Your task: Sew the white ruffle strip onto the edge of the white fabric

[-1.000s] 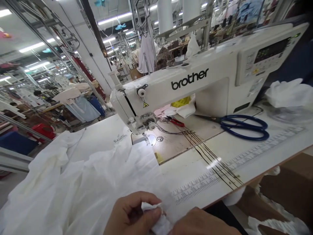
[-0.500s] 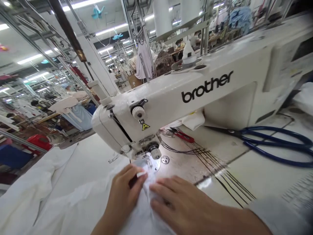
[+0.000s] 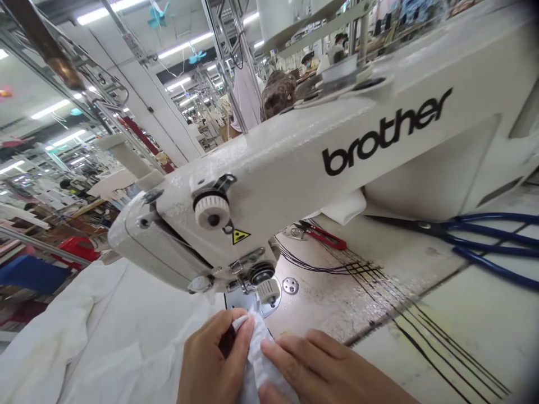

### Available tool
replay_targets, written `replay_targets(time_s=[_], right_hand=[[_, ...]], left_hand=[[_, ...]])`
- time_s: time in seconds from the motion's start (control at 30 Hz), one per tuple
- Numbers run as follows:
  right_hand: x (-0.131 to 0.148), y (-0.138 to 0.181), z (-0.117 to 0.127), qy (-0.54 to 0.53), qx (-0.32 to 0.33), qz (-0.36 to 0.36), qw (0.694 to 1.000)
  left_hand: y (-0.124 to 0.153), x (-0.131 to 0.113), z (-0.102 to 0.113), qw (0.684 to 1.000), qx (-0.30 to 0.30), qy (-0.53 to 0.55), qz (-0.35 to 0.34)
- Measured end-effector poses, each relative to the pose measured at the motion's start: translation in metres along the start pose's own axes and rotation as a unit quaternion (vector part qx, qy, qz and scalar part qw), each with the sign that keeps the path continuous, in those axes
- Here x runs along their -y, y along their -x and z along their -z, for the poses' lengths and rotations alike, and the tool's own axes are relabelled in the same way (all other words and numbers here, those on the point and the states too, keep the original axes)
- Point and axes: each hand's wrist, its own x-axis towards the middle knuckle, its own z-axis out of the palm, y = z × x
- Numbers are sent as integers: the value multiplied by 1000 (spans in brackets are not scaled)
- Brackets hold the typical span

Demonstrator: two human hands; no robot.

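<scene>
My left hand [image 3: 214,362] pinches a folded edge of white fabric [image 3: 259,359] between thumb and fingers, just in front of the needle area of a white Brother sewing machine [image 3: 295,168]. Beside it, my right hand [image 3: 320,370] presses down on the same fabric, its fingers lying close together. The rest of the white fabric [image 3: 84,342] spreads away to the left over the table. The presser foot [image 3: 252,294] sits just beyond my fingertips, partly hidden by the machine head.
Blue-handled scissors [image 3: 475,238] lie on the table at the right. Red thread snips [image 3: 324,235] rest behind the needle plate. Black guide lines [image 3: 421,325] run across the table surface. Factory racks and other workstations fill the background on the left.
The view has drawn closer to the machine head. Both hands carried the folded fabric edge from the table's near side up to the needle area, and now hold it just before the presser foot.
</scene>
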Motion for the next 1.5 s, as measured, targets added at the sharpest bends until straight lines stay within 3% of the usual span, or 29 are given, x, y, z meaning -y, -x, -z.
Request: replay_targets(time_s=[0.13, 0.4, 0.53, 0.7, 0.87, 1.03, 1.1, 1.3, 1.5], right_hand=[[0, -1, 0, 2, -27, -8, 1000], [-7, -1, 4, 44, 13, 30, 998], [-9, 1, 1, 54, 7, 42, 998], [-10, 3, 0, 81, 13, 35, 996], [-12, 3, -2, 101, 13, 35, 994], [-12, 1, -2, 110, -1, 17, 994], [-11, 1, -2, 111, 0, 11, 994], [-9, 2, -4, 104, -9, 2, 995], [-12, 1, -6, 101, -11, 6, 995]], left_hand=[[1, -2, -2, 999, -25, -22, -17], [-2, -7, -3, 999, -20, -30, 10], [-13, 11, -4, 996, -56, -50, -54], [-28, 27, -5, 987, -53, -106, -105], [-34, 24, -17, 955, -76, -230, -173], [-42, 33, -24, 884, -88, -336, -312], [-44, 37, -24, 872, -88, -341, -340], [-51, 38, -25, 864, -87, -338, -362], [-46, 27, -15, 878, -149, -318, -325]])
